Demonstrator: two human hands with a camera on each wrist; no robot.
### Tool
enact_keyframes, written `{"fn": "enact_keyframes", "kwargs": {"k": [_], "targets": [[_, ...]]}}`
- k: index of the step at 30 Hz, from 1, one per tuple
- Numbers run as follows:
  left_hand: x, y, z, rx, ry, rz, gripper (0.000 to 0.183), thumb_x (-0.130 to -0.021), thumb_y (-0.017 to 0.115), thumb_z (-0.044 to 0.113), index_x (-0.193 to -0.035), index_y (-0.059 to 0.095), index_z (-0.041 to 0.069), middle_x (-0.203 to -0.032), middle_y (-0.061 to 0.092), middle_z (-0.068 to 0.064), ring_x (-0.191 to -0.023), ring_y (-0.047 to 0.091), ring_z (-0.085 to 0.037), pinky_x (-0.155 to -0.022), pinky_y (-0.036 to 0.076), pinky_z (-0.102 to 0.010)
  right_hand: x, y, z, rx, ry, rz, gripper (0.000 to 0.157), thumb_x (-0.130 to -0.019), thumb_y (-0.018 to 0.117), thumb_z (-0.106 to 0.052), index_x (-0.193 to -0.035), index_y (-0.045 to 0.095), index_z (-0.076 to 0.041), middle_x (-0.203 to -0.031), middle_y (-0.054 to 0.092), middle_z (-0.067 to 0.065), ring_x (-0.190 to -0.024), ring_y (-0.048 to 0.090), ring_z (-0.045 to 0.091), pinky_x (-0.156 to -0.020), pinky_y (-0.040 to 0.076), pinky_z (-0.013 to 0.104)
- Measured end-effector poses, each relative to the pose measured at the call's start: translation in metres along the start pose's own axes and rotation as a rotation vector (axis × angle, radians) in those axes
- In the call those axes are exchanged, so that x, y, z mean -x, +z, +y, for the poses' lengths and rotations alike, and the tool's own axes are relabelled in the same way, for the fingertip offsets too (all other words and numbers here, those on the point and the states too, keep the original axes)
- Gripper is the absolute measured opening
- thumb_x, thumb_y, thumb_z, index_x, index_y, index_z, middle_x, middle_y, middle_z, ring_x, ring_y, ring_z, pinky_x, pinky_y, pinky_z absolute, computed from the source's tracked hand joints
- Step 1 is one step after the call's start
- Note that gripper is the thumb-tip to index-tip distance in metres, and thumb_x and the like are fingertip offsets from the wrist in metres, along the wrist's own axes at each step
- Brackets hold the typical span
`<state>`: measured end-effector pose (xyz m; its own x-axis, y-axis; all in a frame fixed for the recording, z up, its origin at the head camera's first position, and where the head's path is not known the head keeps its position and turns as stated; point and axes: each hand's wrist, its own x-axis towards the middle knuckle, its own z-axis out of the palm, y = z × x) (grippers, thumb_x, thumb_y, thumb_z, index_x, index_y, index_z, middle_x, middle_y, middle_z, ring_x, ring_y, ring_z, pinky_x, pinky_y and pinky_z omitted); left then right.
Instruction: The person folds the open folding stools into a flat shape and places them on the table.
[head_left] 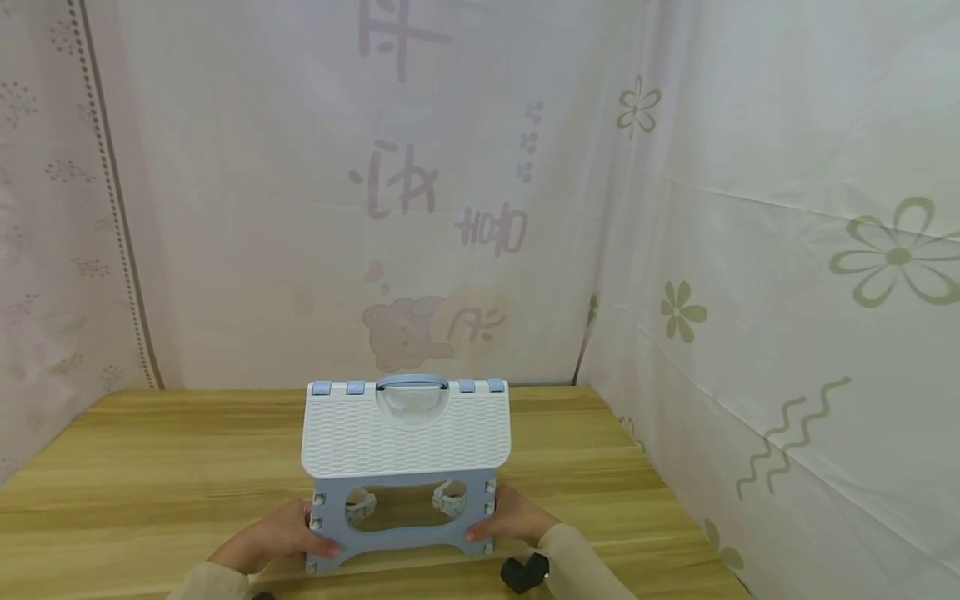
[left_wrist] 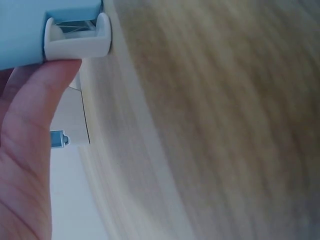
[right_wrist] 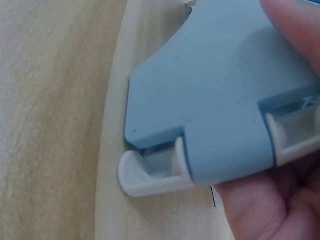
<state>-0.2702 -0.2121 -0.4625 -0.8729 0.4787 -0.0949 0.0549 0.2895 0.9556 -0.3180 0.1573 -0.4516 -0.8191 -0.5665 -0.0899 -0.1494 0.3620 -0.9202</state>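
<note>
A folding step stool (head_left: 405, 433) stands near the front of the table, its white textured top tilted toward me above a blue leg panel with a large cutout. Along the top's far edge runs a blue carry handle (head_left: 412, 380). My left hand (head_left: 277, 535) grips the leg panel's left side, thumb on its front face. On the right side, my right hand (head_left: 513, 515) holds the same panel, thumb also in front. White hinge pieces (right_wrist: 155, 172) line the panel's edge in the right wrist view. The fingers behind the panel are mostly hidden.
The wood-grain table (head_left: 187, 450) spreads out on both sides of the stool. A patterned curtain (head_left: 247, 208) hangs behind it, and another flowered curtain (head_left: 787, 350) runs along the right. A black wrist device (head_left: 525, 573) shows by the right sleeve.
</note>
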Motion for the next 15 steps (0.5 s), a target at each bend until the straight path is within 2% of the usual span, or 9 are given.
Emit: {"fn": "enact_keyframes", "kwargs": {"k": [5,15], "targets": [[0.0002,0.0000,-0.0007,0.008,-0.011,-0.004,0.045,-0.079,0.077,0.005,-0.110,0.057,-0.019,-0.104,0.070,-0.020,-0.094,0.065,-0.025,-0.079,0.055,-0.039,-0.0004,0.0001,0.0015,-0.018,0.002,-0.011,0.060,-0.074,0.081,-0.003,-0.128,0.055,0.001,-0.120,0.066,0.014,-0.107,0.063,0.025,-0.095,0.049,0.044],[0.0001,-0.0012,-0.0006,0.024,-0.003,-0.026,0.047,-0.080,0.076,0.005,-0.113,0.055,-0.020,-0.106,0.069,-0.020,-0.094,0.064,-0.025,-0.079,0.055,-0.040,-0.0008,-0.0001,0.0020,-0.004,-0.012,-0.006,0.060,-0.073,0.080,-0.001,-0.127,0.055,0.002,-0.120,0.066,0.014,-0.106,0.063,0.023,-0.096,0.048,0.042]]}}
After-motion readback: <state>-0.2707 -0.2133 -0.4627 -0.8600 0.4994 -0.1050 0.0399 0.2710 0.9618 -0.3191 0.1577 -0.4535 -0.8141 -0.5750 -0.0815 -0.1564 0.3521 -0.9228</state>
